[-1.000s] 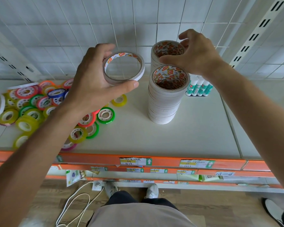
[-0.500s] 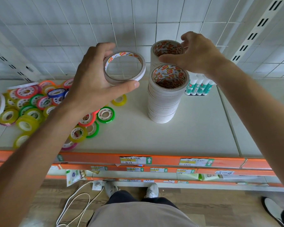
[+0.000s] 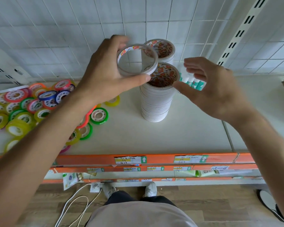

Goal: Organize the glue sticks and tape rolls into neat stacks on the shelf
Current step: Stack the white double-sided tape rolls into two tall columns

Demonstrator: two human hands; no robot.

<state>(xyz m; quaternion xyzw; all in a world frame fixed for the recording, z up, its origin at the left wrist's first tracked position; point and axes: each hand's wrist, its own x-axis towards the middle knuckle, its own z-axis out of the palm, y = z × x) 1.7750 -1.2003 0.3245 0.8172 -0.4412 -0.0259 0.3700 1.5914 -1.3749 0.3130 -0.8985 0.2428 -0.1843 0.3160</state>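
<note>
My left hand (image 3: 103, 76) grips a thin white tape roll (image 3: 152, 58), held in the air just above and left of the front stack's top. That front stack of white tape rolls (image 3: 156, 104) stands upright mid-shelf, with a second white stack (image 3: 162, 49) behind it near the wall. My right hand (image 3: 220, 92) hovers open to the right of the front stack, fingers spread, touching nothing. Green-and-white glue sticks (image 3: 193, 82) stand behind my right hand's fingers, partly hidden.
Several small coloured tape rolls (image 3: 31, 108) lie in a loose pile on the left of the white shelf (image 3: 170, 138). The orange shelf edge (image 3: 154, 159) carries price labels. A tiled wall and slotted upright (image 3: 243, 30) stand behind. A white cable (image 3: 72, 207) lies on the floor.
My left hand carried the thin roll rightward to the front stack. My right hand let go of the stack tops and drew back to the right, opening.
</note>
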